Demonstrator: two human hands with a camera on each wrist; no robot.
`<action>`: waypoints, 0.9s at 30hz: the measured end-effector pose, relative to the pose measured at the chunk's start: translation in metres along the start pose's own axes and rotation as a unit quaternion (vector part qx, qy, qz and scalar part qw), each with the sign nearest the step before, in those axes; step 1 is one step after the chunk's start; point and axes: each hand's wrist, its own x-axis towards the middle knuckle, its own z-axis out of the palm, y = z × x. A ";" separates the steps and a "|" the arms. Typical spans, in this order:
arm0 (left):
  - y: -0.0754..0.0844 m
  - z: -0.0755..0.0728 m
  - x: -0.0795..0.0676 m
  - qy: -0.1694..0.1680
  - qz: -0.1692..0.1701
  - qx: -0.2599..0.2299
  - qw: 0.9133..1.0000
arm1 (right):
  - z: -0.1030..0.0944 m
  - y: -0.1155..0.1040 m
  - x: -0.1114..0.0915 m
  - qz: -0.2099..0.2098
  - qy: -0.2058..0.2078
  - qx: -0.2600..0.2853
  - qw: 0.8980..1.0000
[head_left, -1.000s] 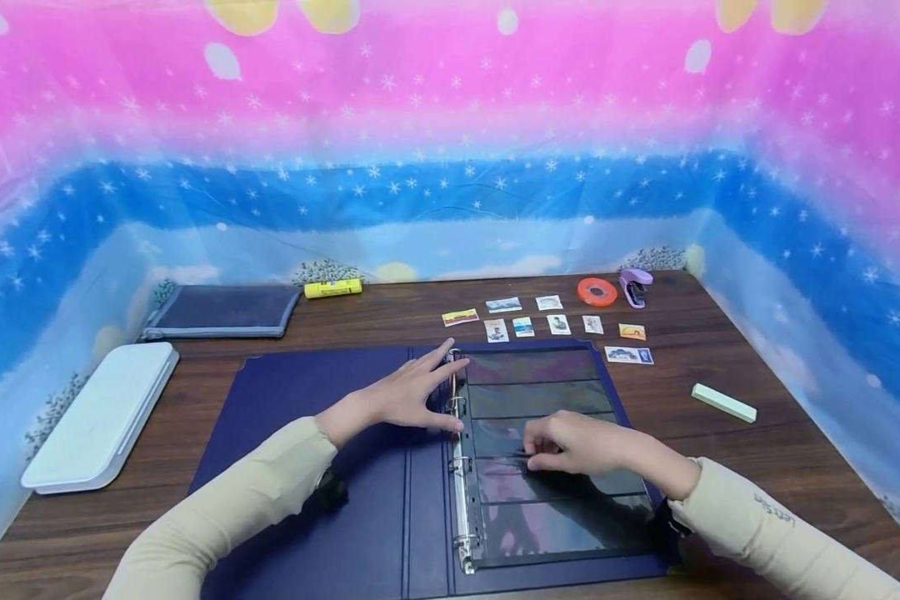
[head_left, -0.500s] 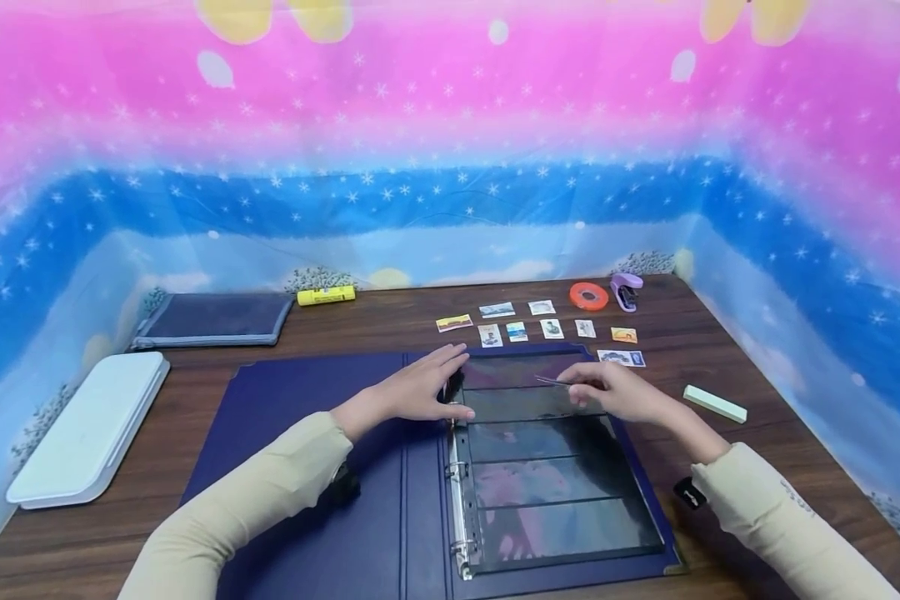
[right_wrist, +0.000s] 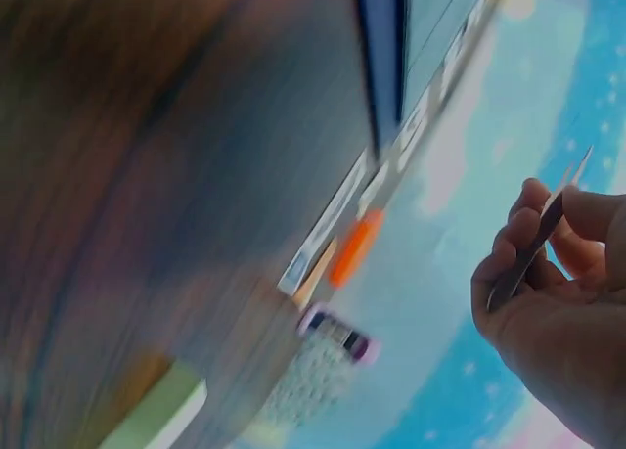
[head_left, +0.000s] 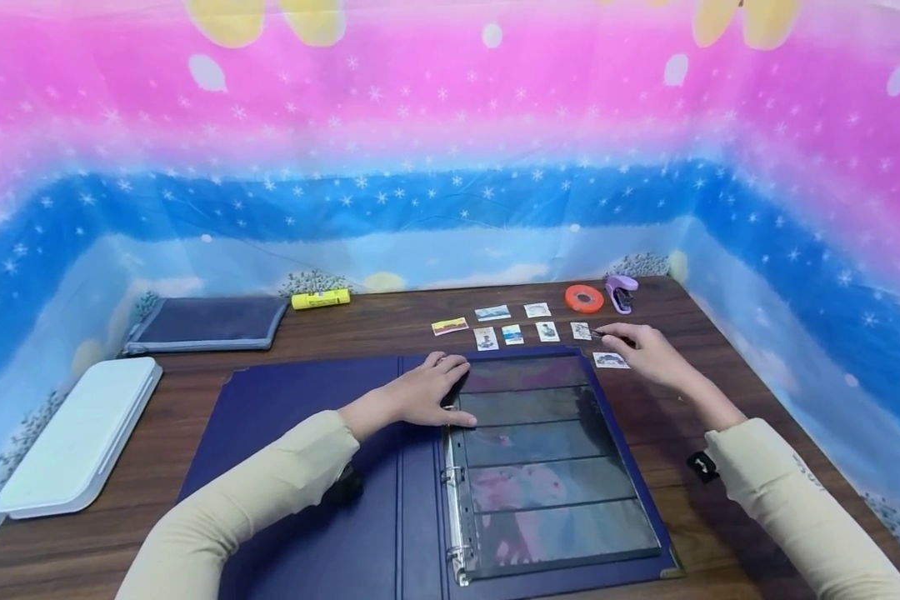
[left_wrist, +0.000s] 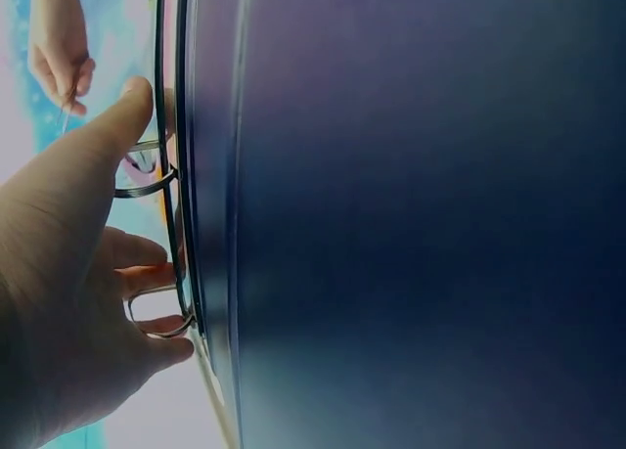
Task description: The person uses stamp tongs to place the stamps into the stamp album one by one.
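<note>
A dark blue ring binder (head_left: 307, 458) lies open, with a black pocket page (head_left: 540, 446) on its right side. My left hand (head_left: 420, 393) rests at the upper rings and the page's top left corner, its fingers spread and relaxed. In my right hand (head_left: 651, 357) I pinch tweezers (right_wrist: 533, 251) between thumb and fingers, their tips pointing left near a small stamp (head_left: 581, 331). More stamps lie beyond the binder, such as a yellow-and-red stamp (head_left: 450, 326) and a long stamp (head_left: 611, 360) partly beside my right hand. The hand hides the orange stamp's place.
An orange tape roll (head_left: 584, 298) and a purple stapler (head_left: 621, 294) stand at the back right. A yellow glue stick (head_left: 321, 299), a dark zip pouch (head_left: 206, 323) and a white case (head_left: 78, 437) lie to the left. A pale green bar (right_wrist: 161, 410) shows in the right wrist view.
My right hand has lifted from the pocket page and moved up and right, carrying the tweezers to the stamps. My left hand has settled at the page's upper left.
</note>
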 end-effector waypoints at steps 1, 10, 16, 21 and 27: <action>0.000 0.001 0.000 0.001 0.002 0.004 1.000 | -0.003 0.004 0.001 0.003 0.004 -0.011 1.000; 0.000 0.001 0.005 0.015 0.016 0.026 0.999 | -0.021 0.044 0.010 0.057 0.020 -0.117 0.991; -0.001 -0.004 0.011 -0.009 0.013 -0.007 1.000 | -0.031 0.068 0.009 0.084 -0.007 -0.150 0.985; -0.006 -0.008 0.015 -0.008 -0.009 -0.089 0.996 | -0.039 0.077 0.005 0.089 -0.026 -0.167 0.982; -0.006 -0.008 0.019 0.018 -0.011 -0.080 0.997 | -0.040 0.084 0.005 0.100 -0.044 -0.179 0.978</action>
